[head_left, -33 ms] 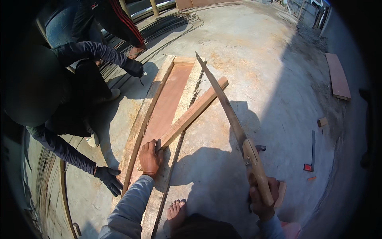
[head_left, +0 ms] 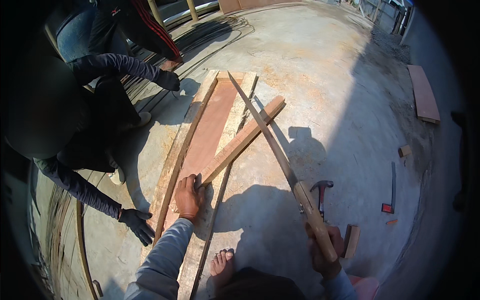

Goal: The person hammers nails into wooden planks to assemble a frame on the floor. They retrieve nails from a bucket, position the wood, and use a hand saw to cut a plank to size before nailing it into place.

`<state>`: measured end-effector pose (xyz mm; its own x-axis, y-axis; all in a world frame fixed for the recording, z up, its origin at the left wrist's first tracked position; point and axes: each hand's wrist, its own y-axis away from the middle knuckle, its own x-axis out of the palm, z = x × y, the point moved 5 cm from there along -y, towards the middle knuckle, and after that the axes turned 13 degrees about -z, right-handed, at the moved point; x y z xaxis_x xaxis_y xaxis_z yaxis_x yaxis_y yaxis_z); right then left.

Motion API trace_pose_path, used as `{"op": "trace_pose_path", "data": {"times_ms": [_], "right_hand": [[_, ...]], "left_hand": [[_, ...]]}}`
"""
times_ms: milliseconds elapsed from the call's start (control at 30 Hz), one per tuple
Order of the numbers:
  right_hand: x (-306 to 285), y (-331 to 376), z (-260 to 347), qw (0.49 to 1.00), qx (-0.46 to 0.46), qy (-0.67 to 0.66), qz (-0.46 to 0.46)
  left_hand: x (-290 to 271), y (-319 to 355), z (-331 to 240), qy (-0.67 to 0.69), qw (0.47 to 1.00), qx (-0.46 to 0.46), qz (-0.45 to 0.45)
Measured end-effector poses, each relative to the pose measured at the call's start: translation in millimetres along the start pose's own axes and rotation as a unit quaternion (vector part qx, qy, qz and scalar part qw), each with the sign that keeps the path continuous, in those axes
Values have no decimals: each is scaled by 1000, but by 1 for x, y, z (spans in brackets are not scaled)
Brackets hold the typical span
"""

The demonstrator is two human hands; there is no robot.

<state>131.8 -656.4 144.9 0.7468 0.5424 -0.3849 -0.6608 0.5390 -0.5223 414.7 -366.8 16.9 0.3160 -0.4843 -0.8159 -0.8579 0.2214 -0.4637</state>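
Way through, upper right of centre
I see open concrete floor (head_left: 325, 102) there; the saw (head_left: 270, 137) slants mid-frame, a hammer (head_left: 322, 186) lies near its handle (head_left: 316, 222), a co-worker's gloved hand (head_left: 135, 224) blocks lower left.

Counted: one handsaw (head_left: 281, 159), one hammer (head_left: 322, 186), one loose wooden bar (head_left: 243, 142), one long wooden trough (head_left: 212, 122); two small wooden blocks (head_left: 352, 241), one red-ended strip (head_left: 393, 185). The person shows two bare hands (head_left: 188, 197), one bare foot (head_left: 221, 262). Black work gloves (head_left: 136, 224), two. Co-workers (head_left: 85, 187), at least two.
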Motion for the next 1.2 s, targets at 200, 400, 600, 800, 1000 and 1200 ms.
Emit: {"op": "trace_pose_path", "data": {"times_ms": [200,400,600,800,1000,1200], "right_hand": [[28,47,14,986,-15,-97,131],[46,61,21,982,-10,-124,143],[57,60,21,979,56,-120,154],[67,54,26,977,44,-151,145],[72,48,27,977,51,-135,157],[68,36,31,970,71,-137,187]], "left_hand": [[3,-4,1,22,999,24,-33],[6,-1,6,13,999,7,-32],[5,-3,1,18,999,-5,-39],[2,-3,-1,25,999,3,-33],[6,-2,3,11,1000,7,-28],[9,-2,3,-7,1000,2,-27]]}}
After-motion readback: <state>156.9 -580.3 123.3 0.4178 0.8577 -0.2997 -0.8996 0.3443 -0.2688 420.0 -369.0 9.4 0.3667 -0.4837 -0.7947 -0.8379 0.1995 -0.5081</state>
